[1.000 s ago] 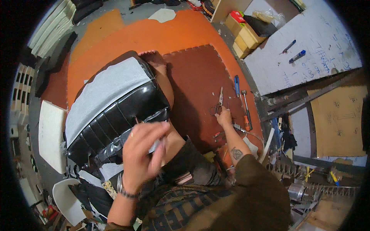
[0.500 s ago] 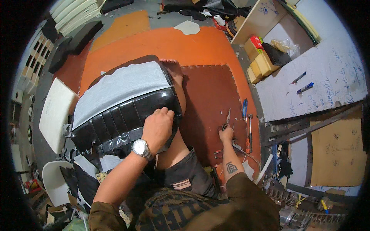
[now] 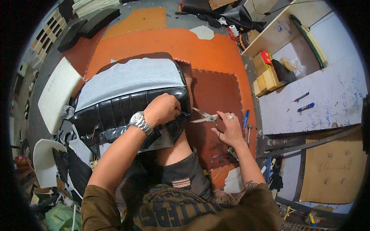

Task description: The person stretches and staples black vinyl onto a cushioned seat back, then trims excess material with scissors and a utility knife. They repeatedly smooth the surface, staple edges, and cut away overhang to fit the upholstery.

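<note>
A padded seat lies across my lap, wrapped in a glossy black vinyl cover (image 3: 115, 109) with stitched ribs. A pale grey cloth panel (image 3: 131, 79) is on its far part. My left hand (image 3: 165, 109), wearing a steel watch (image 3: 141, 122), is closed in a pinch at the cover's right corner; its fingertips are partly hidden. Just right of that corner, my right hand (image 3: 230, 129) holds a pair of scissors (image 3: 206, 117) by the handles. The scissor blades are spread and point left toward the cover, apart from my left hand.
A blue utility knife (image 3: 245, 118) and a long metal tool (image 3: 249, 134) lie right of my right hand. Orange and brown matting (image 3: 216, 88) covers the floor. A white foam block (image 3: 59, 94) stands left. Markers lie on a white board (image 3: 316, 104) at right.
My right hand has brought the scissors up from the mat toward the seat, and their blades have spread. My left hand has shifted slightly toward the cover's right corner. The view has shifted slightly.
</note>
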Action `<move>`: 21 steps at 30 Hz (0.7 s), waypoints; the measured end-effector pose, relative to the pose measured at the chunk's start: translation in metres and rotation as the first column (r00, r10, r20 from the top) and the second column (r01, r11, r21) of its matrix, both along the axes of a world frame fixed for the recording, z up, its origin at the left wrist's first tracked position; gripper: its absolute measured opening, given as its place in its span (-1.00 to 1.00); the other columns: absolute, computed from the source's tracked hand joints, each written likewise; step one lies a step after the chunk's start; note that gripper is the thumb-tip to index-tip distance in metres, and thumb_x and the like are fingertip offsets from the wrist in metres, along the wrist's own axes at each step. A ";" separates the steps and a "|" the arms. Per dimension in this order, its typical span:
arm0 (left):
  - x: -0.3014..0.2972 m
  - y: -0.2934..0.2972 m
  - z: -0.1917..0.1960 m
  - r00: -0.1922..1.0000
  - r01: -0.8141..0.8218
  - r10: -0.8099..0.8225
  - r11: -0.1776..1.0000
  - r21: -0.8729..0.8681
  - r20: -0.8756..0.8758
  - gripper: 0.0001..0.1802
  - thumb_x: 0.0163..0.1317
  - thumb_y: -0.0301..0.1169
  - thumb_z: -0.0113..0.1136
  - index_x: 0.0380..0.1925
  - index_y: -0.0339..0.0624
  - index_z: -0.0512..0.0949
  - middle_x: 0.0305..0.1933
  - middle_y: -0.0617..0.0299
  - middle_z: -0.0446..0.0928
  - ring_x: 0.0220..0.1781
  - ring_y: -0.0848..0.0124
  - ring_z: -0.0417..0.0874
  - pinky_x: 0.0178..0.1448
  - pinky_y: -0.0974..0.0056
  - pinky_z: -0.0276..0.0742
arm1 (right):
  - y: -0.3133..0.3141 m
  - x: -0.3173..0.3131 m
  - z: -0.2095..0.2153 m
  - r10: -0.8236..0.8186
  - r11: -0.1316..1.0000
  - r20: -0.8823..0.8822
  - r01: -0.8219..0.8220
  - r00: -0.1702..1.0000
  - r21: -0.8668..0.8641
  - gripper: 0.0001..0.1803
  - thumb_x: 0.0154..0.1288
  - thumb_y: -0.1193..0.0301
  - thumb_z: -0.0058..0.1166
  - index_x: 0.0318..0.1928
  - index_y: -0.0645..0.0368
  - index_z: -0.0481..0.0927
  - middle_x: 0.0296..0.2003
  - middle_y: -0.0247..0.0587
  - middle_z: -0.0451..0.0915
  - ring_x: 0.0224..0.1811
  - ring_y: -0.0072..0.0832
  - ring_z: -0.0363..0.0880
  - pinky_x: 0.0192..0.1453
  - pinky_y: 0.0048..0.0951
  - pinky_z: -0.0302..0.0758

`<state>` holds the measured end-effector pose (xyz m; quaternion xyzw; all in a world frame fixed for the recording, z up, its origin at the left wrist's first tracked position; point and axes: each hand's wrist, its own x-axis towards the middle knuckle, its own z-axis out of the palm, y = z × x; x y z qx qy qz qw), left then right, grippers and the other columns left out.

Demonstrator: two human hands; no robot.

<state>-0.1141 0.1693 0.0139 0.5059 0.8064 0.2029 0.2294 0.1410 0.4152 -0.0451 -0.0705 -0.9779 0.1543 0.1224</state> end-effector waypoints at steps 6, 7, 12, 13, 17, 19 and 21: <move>0.006 0.000 0.008 0.999 0.011 -0.013 0.999 -0.036 -0.051 -0.81 0.23 -0.33 0.43 -0.21 -0.10 0.88 -0.23 -0.08 0.80 -0.10 -0.05 0.83 0.09 -0.04 0.73 | -0.005 -0.051 0.029 0.277 0.945 -0.035 -0.266 0.960 0.190 -0.13 0.09 0.16 0.63 0.41 0.05 0.54 -0.05 -0.10 0.64 0.05 -0.08 0.60 0.18 -0.06 0.53; 0.006 0.001 0.009 0.999 0.012 -0.013 0.999 -0.032 -0.053 -0.82 0.21 -0.33 0.45 -0.22 -0.07 0.89 -0.23 -0.07 0.81 -0.11 -0.06 0.83 0.08 -0.04 0.73 | -0.007 -0.056 0.029 0.297 0.935 -0.025 -0.286 0.955 0.208 -0.13 0.10 0.15 0.62 0.41 0.05 0.54 -0.07 -0.11 0.63 0.04 -0.08 0.60 0.17 -0.06 0.53; 0.002 0.005 0.009 0.998 0.042 -0.043 0.999 -0.032 -0.043 -0.84 0.20 -0.34 0.46 -0.25 -0.07 0.89 -0.26 -0.06 0.80 -0.11 -0.04 0.83 0.06 -0.04 0.74 | -0.007 -0.071 0.030 0.347 0.898 0.072 -0.354 0.935 0.261 -0.15 0.12 0.14 0.59 0.41 0.03 0.55 -0.14 -0.19 0.61 -0.04 -0.14 0.60 0.05 -0.10 0.58; 0.001 0.005 0.009 0.998 0.042 -0.043 0.999 -0.029 -0.039 -0.84 0.20 -0.34 0.46 -0.26 -0.07 0.89 -0.26 -0.06 0.80 -0.12 -0.03 0.83 0.06 -0.04 0.74 | -0.004 -0.072 0.031 0.364 0.893 0.101 -0.378 0.926 0.245 -0.16 0.13 0.14 0.59 0.41 0.02 0.55 -0.15 -0.20 0.60 -0.06 -0.16 0.61 0.01 -0.12 0.59; -0.001 0.006 0.010 1.000 0.026 -0.026 0.999 -0.046 -0.005 -0.84 0.19 -0.34 0.47 -0.25 -0.07 0.89 -0.27 -0.06 0.80 -0.13 -0.05 0.83 0.04 -0.05 0.74 | -0.001 -0.074 0.037 0.330 0.870 0.268 -0.402 0.905 0.285 -0.21 0.15 0.15 0.56 0.39 0.01 0.57 -0.17 -0.23 0.60 -0.10 -0.20 0.61 -0.06 -0.16 0.63; 0.000 0.006 0.010 1.000 0.022 -0.022 0.998 -0.055 0.011 -0.84 0.19 -0.35 0.47 -0.25 -0.07 0.89 -0.27 -0.07 0.80 -0.13 -0.06 0.83 0.04 -0.05 0.74 | -0.005 -0.076 0.039 0.403 0.863 0.136 -0.425 0.905 0.271 -0.23 0.16 0.16 0.55 0.38 0.02 0.58 -0.19 -0.23 0.61 -0.11 -0.20 0.63 -0.06 -0.15 0.64; 0.000 0.007 0.011 1.000 0.019 -0.019 0.998 -0.061 0.010 -0.84 0.19 -0.36 0.47 -0.25 -0.08 0.89 -0.27 -0.08 0.80 -0.13 -0.06 0.83 0.04 -0.05 0.74 | -0.011 -0.081 0.037 0.431 0.858 0.091 -0.440 0.897 0.265 -0.25 0.18 0.17 0.53 0.37 0.02 0.58 -0.21 -0.24 0.62 -0.13 -0.21 0.66 -0.09 -0.15 0.65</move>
